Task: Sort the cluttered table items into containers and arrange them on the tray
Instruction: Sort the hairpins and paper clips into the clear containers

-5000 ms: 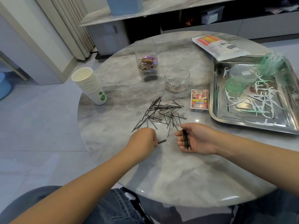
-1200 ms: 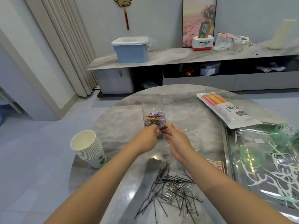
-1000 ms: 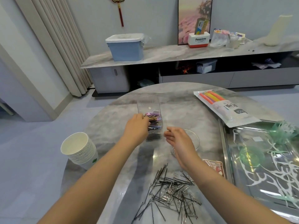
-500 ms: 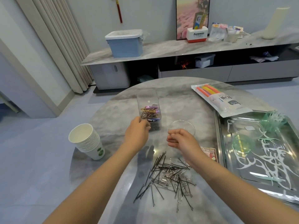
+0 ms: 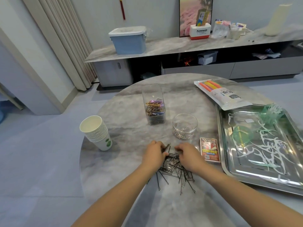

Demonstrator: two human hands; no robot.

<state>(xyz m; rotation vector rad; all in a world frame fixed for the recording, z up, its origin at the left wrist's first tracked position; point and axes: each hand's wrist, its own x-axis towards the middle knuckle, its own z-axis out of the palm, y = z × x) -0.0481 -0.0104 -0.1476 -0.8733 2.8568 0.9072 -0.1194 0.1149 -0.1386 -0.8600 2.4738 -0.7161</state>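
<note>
Head view: left hand (image 5: 154,155) pinches bobby pin (image 5: 166,147); right hand (image 5: 188,155) fingers curled into hairpin pile (image 5: 175,169), frame centre, grip unclear. Steel tray (image 5: 229,167) at right table edge; bare marble lower centre.

Probably a home living room: curtains (image 5: 65,38), low media console (image 5: 196,51), framed picture (image 5: 195,12).

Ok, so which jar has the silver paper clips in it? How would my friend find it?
Start at the big metal tray on the right of the round table. Just left of it, beyond the red card box, stands a low round glass jar. Unlike the tall square container of coloured clips beside it, it's short and holds silver clips.
</note>
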